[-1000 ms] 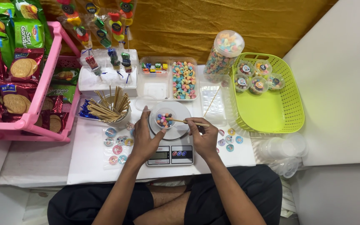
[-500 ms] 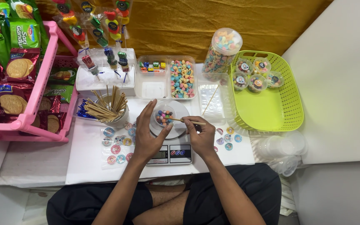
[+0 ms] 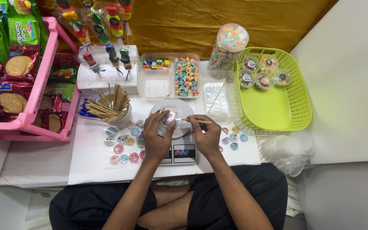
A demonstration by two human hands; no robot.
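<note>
Our left hand (image 3: 156, 138) clasps a small clear cup (image 3: 170, 116) over the scale (image 3: 176, 140) at the tabletop's front edge; our right hand (image 3: 206, 137) pinches a wooden skewer (image 3: 196, 121). A careless poke could tip the cup, scattering candy.

Two hands are counted: a left hand (image 3: 156, 138) and a right hand (image 3: 206, 137). One digital scale (image 3: 179, 151) is recorded at the table's front edge. One tall candy jar (image 3: 228, 47) is noted near the back edge. One green basket (image 3: 277, 106) is counted at the right edge, with five filled small cups (image 3: 263, 73) inside. One pink rack (image 3: 43, 76) is recorded at the left edge.
</note>
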